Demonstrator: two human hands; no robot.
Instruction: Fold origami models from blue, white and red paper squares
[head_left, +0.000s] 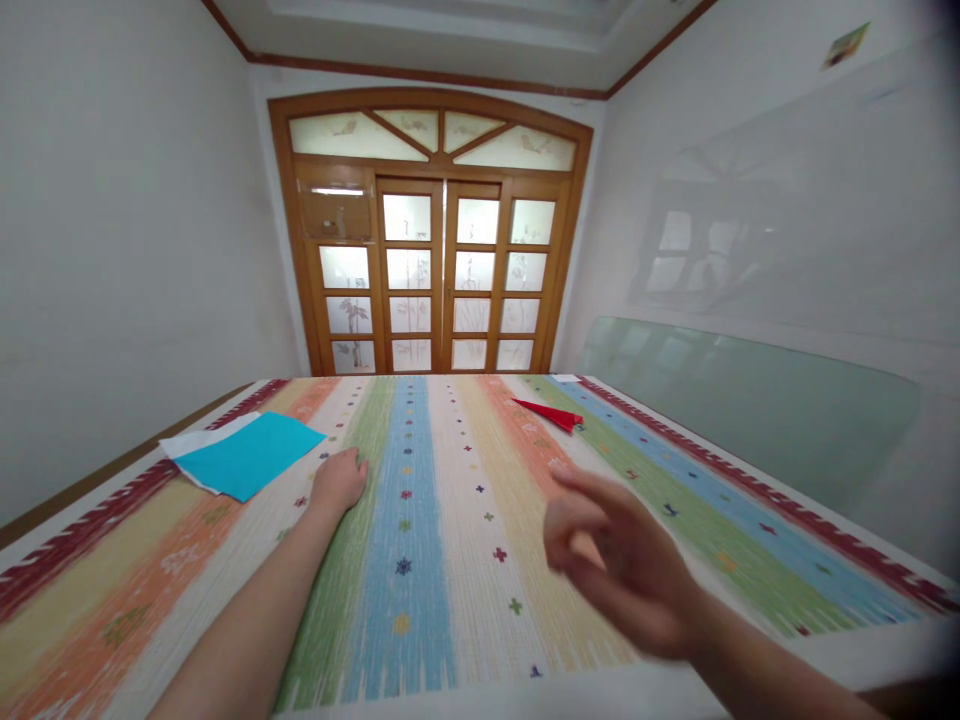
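My left hand rests on the striped cloth, fingers curled under, holding nothing, just right of a stack of paper with a blue sheet on top. My right hand hovers above the cloth, blurred, fingers spread and empty. A folded red paper plane lies on the cloth beyond my right hand, apart from it.
The cloth covers a wide table whose edges run left, right and near. A glass pane leans against the right wall. Wooden glazed doors stand behind the table's far edge.
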